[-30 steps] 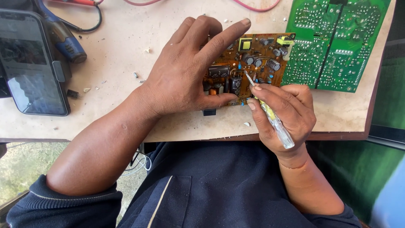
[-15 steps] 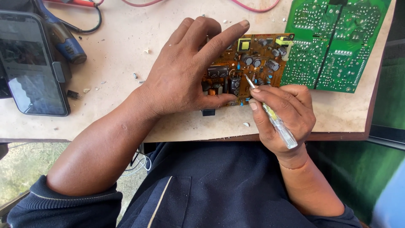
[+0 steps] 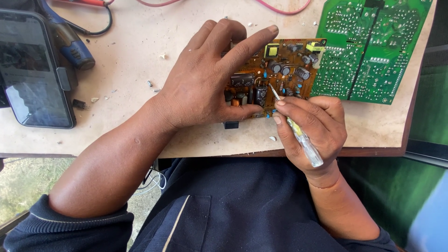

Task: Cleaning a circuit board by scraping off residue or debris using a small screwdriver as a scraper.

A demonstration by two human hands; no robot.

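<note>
Two hands at work on one brown circuit board (image 3: 284, 70), lying flat on the counter (image 3: 130, 60) near its front edge. Left hand (image 3: 210, 79) spread palm-down over the board's left half, thumb pressed along the board's near edge, index finger stretched across the top; open, clamping rather than gripping. Right hand (image 3: 312, 126) just in front of the board's near edge, fingers pinched closed round a small screwdriver (image 3: 298, 133) with a clear yellowish handle; metal tip angled up onto the board among the dark capacitors, close by the left thumb.

Risks, as a guess: tip could slip off a component and gouge a trace or bridge two leads if pressed too hard at that slant; could also jab the left thumb, sitting right beside the tip. Board might skate toward the counter edge if the left hand eases its press. Small loose bits beside the board could get knocked off the counter.

Counts: one brown board; one green circuit board (image 3: 368, 51) to the right of the brown board, overlapping or touching its right edge, solder side up. One phone (image 3: 35, 74) far left of the board, screen up. One blue-handled tool (image 3: 70, 44) beside the phone, kind unclear. One pink wire (image 3: 280, 7) behind the board. Several small screws and chips (image 3: 151, 85) left of the board, too tiny to count exactly.
</note>
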